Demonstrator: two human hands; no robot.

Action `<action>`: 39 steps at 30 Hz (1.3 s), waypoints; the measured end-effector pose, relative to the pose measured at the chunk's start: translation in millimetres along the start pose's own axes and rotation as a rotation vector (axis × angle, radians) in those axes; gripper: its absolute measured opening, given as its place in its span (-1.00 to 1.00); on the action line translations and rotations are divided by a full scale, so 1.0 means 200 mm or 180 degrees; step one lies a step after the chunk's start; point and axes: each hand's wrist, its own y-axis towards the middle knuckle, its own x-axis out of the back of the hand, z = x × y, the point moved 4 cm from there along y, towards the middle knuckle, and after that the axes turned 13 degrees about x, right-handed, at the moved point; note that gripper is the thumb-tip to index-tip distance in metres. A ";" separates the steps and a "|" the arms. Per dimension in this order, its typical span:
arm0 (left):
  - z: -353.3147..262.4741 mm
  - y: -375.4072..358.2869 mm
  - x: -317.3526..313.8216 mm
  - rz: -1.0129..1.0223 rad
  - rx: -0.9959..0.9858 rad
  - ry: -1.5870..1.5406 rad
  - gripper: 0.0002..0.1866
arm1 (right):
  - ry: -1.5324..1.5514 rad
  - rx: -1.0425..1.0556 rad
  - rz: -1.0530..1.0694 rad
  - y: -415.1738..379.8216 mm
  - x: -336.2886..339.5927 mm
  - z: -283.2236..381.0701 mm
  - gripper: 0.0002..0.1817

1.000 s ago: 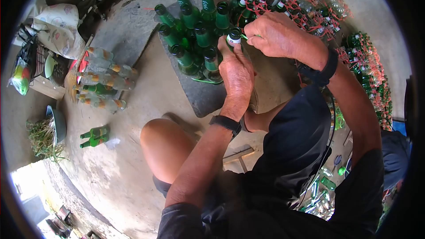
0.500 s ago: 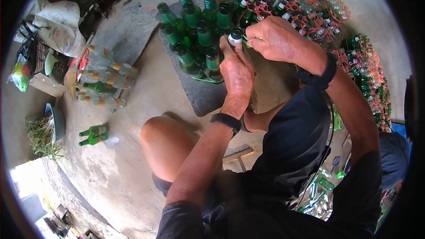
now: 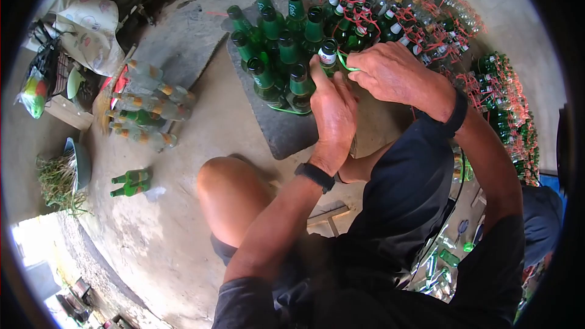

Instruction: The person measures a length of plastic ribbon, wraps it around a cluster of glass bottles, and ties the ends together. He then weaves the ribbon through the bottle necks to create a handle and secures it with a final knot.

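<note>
A cluster of upright green glass bottles [image 3: 288,52] stands tightly packed on a dark flat slab [image 3: 277,137]. A thin green strap [image 3: 290,110] runs low around the near bottles. My left hand [image 3: 334,113] is closed around the right edge bottle with a white neck label [image 3: 327,58], its thumb and fingers on either side. To its right, my right hand [image 3: 395,72] pinches a green strap end [image 3: 347,64], which loops up by that bottle's neck. The strap's path behind the bottle is hidden.
Red-tied bottle bundles [image 3: 420,18] fill the back right. Clear bottles [image 3: 152,106] lie on the floor at left, near two green bottles [image 3: 131,183] on their sides. A basin of stalks [image 3: 76,167] sits at far left. Loose bottles [image 3: 442,262] lie at lower right.
My right hand has come down and slightly right with the strap end, and more strap shows. My left hand has slid a little lower on the bottle. The whole view has shifted slightly.
</note>
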 end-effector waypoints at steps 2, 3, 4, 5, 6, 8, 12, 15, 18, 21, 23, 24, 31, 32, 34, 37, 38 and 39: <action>-0.01 -0.07 0.02 -0.0032 -0.0402 0.0039 -0.54 | -0.0039 0.0004 0.0095 -0.01 0.01 0.00 -0.81; 0.00 -0.07 0.02 -0.0033 -0.0409 0.0044 -0.54 | -0.0041 0.0005 0.0086 -0.02 0.01 0.00 -0.81; -0.02 -0.09 0.04 -0.0249 -0.0877 0.0539 -0.51 | -0.0041 0.0065 0.0028 -0.02 0.01 0.00 -0.83; -0.03 -0.10 0.05 -0.0468 -0.1344 0.1033 -0.48 | -0.0043 0.0126 -0.0030 -0.03 0.02 0.01 -0.84; -0.05 -0.10 0.06 -0.0470 -0.1351 0.1031 -0.48 | -0.0049 0.0129 -0.0034 -0.03 0.02 0.02 -0.84; -0.10 -0.11 0.05 -0.0410 -0.1940 0.1306 -0.50 | -0.0028 0.0147 0.0121 -0.03 0.04 0.04 -0.88; -0.08 -0.07 0.06 -0.0362 -0.1986 0.1720 -0.59 | 0.0097 0.0241 -0.0003 -0.04 0.06 0.06 -0.89; -0.11 -0.06 0.09 -0.0407 -0.2182 0.1642 -0.75 | 0.0165 0.0276 0.0111 -0.05 0.08 0.06 -0.87; -0.14 -0.07 0.13 -0.0453 -0.2262 0.1607 -0.86 | 0.0190 0.0370 -0.0083 -0.08 0.15 0.05 -0.87; -0.13 -0.06 0.14 -0.0357 -0.2134 0.1476 -0.88 | 0.0226 0.0037 0.0015 -0.09 0.21 -0.03 -0.85; -0.12 -0.06 0.14 -0.0409 -0.2189 0.1496 -0.89 | 0.0219 -0.0084 -0.0185 -0.11 0.23 -0.11 -0.84; -0.13 -0.07 0.14 -0.0395 -0.2136 0.1474 -0.89 | 0.0250 -0.0179 -0.0174 -0.12 0.24 -0.16 -0.83; -0.06 -0.02 0.16 -0.0242 -0.1891 0.1231 -0.88 | 0.0179 0.0091 -0.0839 -0.24 0.34 -0.37 -0.92; -0.05 -0.01 0.16 -0.0214 -0.1888 0.1242 -0.87 | 0.0611 -0.0459 -0.0751 -0.29 0.34 -0.40 -0.91; -0.04 -0.01 0.16 -0.0177 -0.1812 0.1205 -0.87 | 0.0830 -0.0804 -0.0696 -0.34 0.37 -0.44 -0.91; -0.04 -0.02 0.16 -0.0145 -0.1749 0.1188 -0.86 | 0.0931 -0.1071 -0.0525 -0.41 0.46 -0.44 -0.91; -0.04 -0.02 0.16 -0.0143 -0.1764 0.1204 -0.85 | 0.0819 -0.1025 -0.0551 -0.43 0.49 -0.41 -0.90; -0.04 -0.02 0.16 -0.0143 -0.1767 0.1204 -0.85 | 0.0707 -0.0978 -0.0576 -0.44 0.51 -0.40 -0.90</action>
